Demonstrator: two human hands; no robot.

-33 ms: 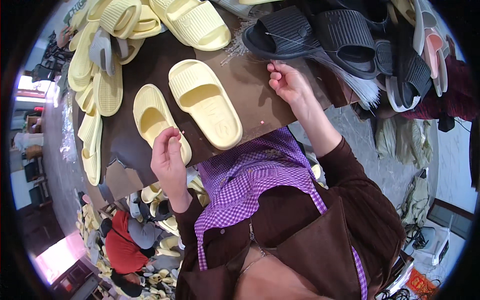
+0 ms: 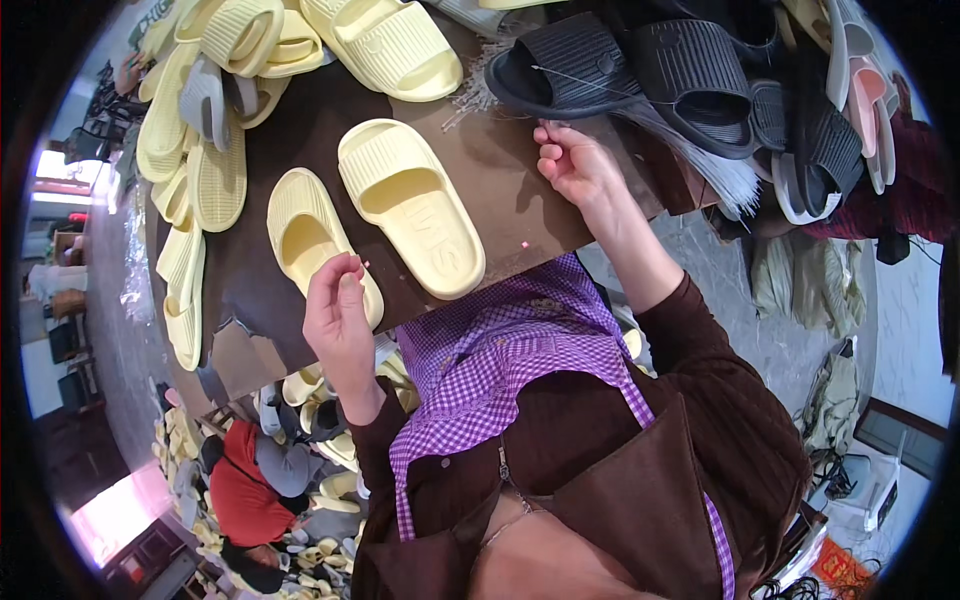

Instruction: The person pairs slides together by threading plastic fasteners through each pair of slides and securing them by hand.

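Two pale yellow slide slippers lie on the brown tabletop (image 2: 500, 200), toes pointing away from me. My left hand (image 2: 338, 320) is over the heel of the left slipper (image 2: 300, 232), thumb and fingertips pinched together; whatever is in them is too small to make out. To its right lies the other slipper (image 2: 425, 215), untouched. My right hand (image 2: 580, 172) is closed in a pinch just below a black ribbed slide (image 2: 565, 70), near a bundle of thin white plastic strands (image 2: 700, 165). What its fingertips hold, if anything, I cannot make out.
More yellow slides (image 2: 385, 50) are heaped at the far left, with a grey one (image 2: 205, 105) among them. Black slides (image 2: 695, 80) crowd the far right. Small pink bits (image 2: 525, 244) dot the table. Another person in red (image 2: 245, 485) bends over slippers at lower left.
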